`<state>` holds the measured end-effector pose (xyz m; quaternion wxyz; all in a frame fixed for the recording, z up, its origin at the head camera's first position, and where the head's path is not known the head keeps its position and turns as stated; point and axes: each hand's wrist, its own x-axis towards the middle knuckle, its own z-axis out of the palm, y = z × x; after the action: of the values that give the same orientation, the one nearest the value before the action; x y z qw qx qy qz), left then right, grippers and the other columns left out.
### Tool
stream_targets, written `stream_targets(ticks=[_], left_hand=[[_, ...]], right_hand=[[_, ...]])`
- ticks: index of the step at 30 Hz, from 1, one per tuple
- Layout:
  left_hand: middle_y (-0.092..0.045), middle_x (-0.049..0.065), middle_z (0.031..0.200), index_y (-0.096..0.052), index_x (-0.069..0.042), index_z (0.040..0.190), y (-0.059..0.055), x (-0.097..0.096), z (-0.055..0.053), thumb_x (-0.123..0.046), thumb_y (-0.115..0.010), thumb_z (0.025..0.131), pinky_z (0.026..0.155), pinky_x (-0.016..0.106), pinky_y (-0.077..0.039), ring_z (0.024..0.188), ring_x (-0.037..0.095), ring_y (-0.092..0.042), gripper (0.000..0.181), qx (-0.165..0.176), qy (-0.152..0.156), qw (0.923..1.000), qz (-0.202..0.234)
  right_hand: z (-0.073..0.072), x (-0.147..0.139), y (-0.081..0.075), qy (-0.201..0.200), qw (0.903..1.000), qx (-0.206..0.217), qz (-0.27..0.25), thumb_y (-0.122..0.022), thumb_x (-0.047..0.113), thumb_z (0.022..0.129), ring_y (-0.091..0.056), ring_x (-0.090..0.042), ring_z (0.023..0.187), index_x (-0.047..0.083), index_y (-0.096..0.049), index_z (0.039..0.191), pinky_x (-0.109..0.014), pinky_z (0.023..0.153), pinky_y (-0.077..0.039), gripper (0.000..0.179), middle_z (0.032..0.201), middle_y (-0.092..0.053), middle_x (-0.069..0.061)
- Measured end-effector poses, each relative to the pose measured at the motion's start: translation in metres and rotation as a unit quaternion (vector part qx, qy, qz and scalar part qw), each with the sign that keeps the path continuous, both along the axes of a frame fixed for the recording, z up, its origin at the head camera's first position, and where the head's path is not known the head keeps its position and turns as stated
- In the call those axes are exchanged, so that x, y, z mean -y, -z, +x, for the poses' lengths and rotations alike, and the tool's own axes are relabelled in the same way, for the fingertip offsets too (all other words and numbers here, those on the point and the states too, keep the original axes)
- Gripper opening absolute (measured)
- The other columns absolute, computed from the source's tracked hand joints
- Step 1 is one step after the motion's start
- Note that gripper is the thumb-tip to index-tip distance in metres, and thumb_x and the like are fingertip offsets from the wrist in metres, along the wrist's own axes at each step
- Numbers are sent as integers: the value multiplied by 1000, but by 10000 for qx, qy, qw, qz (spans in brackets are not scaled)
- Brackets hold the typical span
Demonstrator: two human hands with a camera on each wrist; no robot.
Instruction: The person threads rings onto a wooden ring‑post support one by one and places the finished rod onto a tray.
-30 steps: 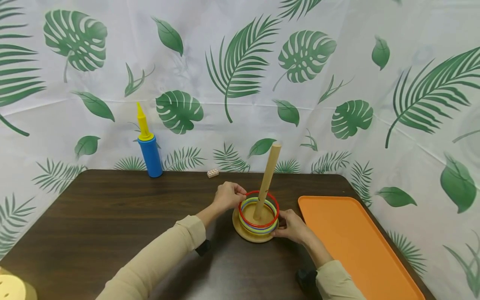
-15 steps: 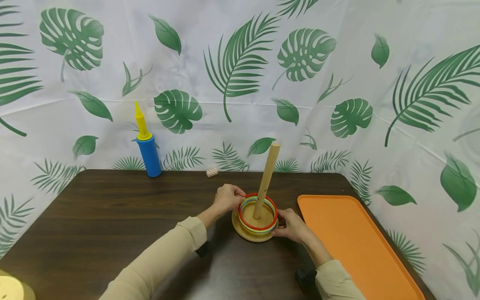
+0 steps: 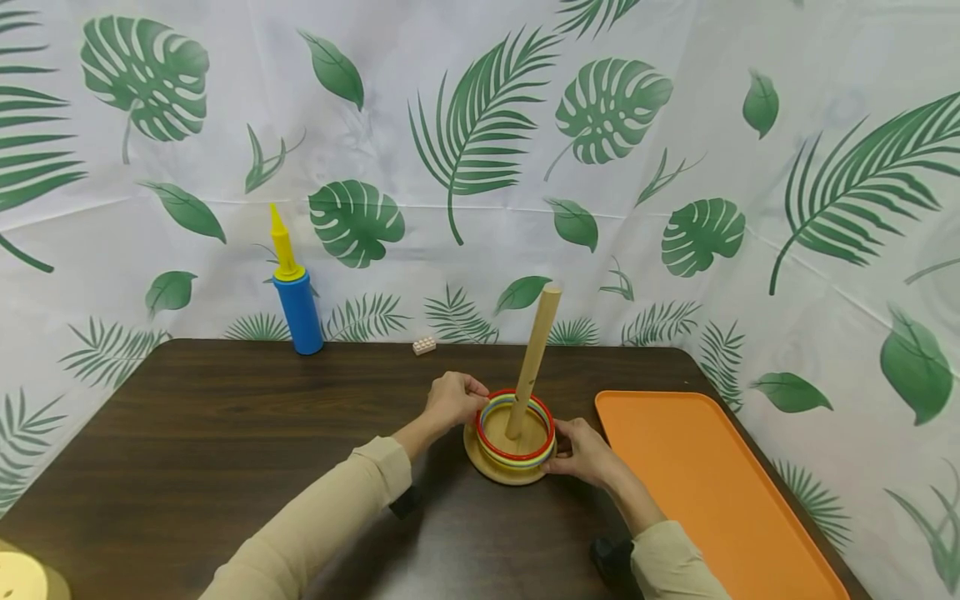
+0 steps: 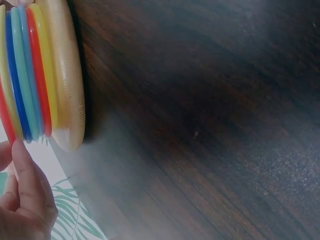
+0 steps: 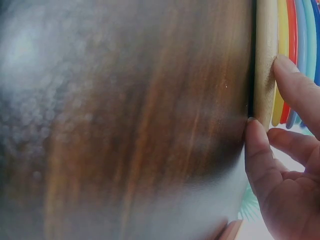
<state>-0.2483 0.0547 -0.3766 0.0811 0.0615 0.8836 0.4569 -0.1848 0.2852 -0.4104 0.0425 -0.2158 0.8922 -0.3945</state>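
Observation:
A wooden ring stand (image 3: 536, 346) with a round base and an upright post stands on the table, leaning slightly to the right in the head view. Several coloured rings, yellow, red, blue and teal (image 4: 22, 75), lie stacked around the post. On top lies a red ring (image 3: 517, 457); my left hand (image 3: 453, 400) pinches its far left edge between thumb and fingers, as the left wrist view also shows. My right hand (image 3: 587, 454) holds the rim of the round base (image 5: 265, 65) from the right, thumb beside the lower rings and a fingertip at the base's underside edge.
An orange tray (image 3: 720, 483) lies to the right. At the back stand a blue and yellow hand pump (image 3: 298, 308) and a small pale toy brick (image 3: 423, 346). A pale yellow round object (image 3: 26, 575) is cut off at the lower left. A leaf-patterned sheet (image 3: 480, 167) hangs behind the table.
The red ring has come down onto the stack, from slightly above the others, with my left hand lowering along with it. My right hand has stayed at the base.

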Motion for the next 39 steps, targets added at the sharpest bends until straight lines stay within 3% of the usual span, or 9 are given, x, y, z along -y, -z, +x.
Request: stream_targets(ticks=[7,16,26,33,39], left_hand=[[-72,2,75,-74,-9,82,2,1,1,-14,-72,81,56,23,-53,48,6,-59,6,77,8,9998,196],[-70,4,75,-72,-6,84,4,4,2,-10,-71,81,54,27,-56,49,11,-63,5,273,111,9973,666],[-70,0,74,-73,-9,82,5,7,3,-17,-74,80,58,22,-53,55,6,-61,9,21,109,9994,332],[-69,0,81,-71,-9,92,3,10,3,-18,-73,81,63,24,-49,72,11,-60,14,-491,278,9970,533],[-69,11,99,-66,-5,105,-3,7,7,-14,-74,81,77,32,-54,90,23,-65,27,-1165,634,9848,1121]], right_hand=[[0,0,0,-11,10000,19,-53,-78,-1,71,-66,-17,79,-18,-52,119,-28,69,-57,57,98,-65,-25],[2,1,-2,-73,9999,3,-95,-78,0,72,-67,-20,80,-17,-52,120,-30,69,-58,57,98,-65,-25],[1,0,0,-7,10000,-60,32,-78,0,71,-67,-20,79,-16,-54,118,-30,69,-58,55,98,-66,-24],[0,-2,1,-65,9998,-138,82,-78,1,71,-68,-21,79,-16,-56,115,-29,69,-58,52,97,-66,-24],[0,-2,-1,-51,9999,-88,100,-78,2,71,-68,-21,80,-16,-54,116,-26,70,-57,54,99,-66,-24]])
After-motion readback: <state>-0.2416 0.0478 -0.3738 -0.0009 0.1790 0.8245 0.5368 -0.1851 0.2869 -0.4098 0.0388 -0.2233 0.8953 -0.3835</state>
